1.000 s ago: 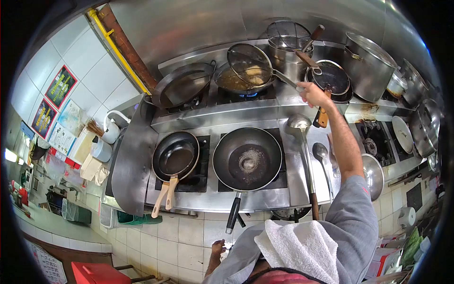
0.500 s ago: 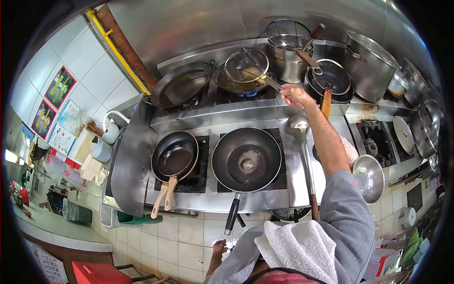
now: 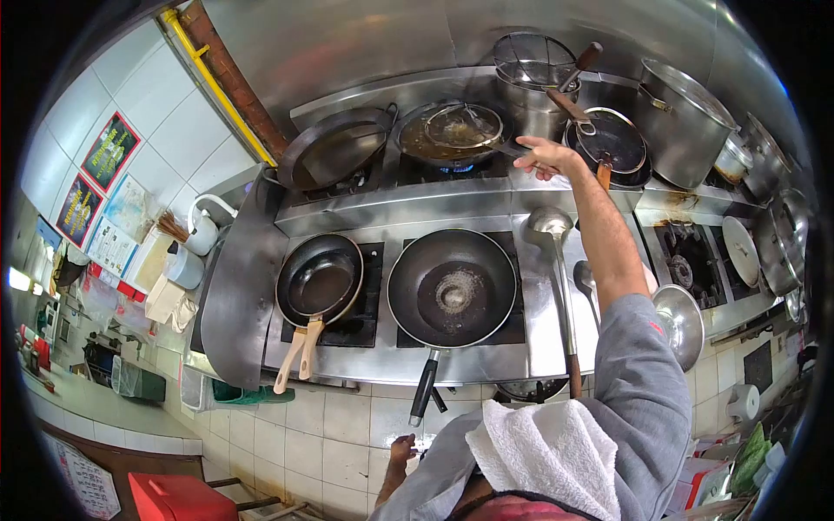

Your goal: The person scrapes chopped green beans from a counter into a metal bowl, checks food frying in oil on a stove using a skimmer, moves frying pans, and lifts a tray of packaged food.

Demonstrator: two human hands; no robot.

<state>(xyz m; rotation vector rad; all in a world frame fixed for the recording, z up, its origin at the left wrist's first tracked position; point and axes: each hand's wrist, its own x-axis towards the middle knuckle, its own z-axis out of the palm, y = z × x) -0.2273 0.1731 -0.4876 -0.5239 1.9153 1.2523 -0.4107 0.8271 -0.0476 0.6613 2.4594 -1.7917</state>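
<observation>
A round wire-mesh strainer lies in the dark pan of oil on the back burner, over a blue flame. Its handle points right, toward my right hand. The fingers of that hand are apart at the handle's end, and no firm grip on it shows. Low down, beside my body, hangs my left hand, small in view. It is below the black handle of the front wok and apart from it; its fingers are too unclear to read.
Two nested frying pans sit front left, behind them a wide dark wok. A long ladle lies right of the front wok. Stockpots and a steel bowl stand at right. A metal guard borders the stove's left.
The strainer has gone from above the back pan down into its oil. My right hand's fingers have loosened from the handle and spread. My left hand stays low.
</observation>
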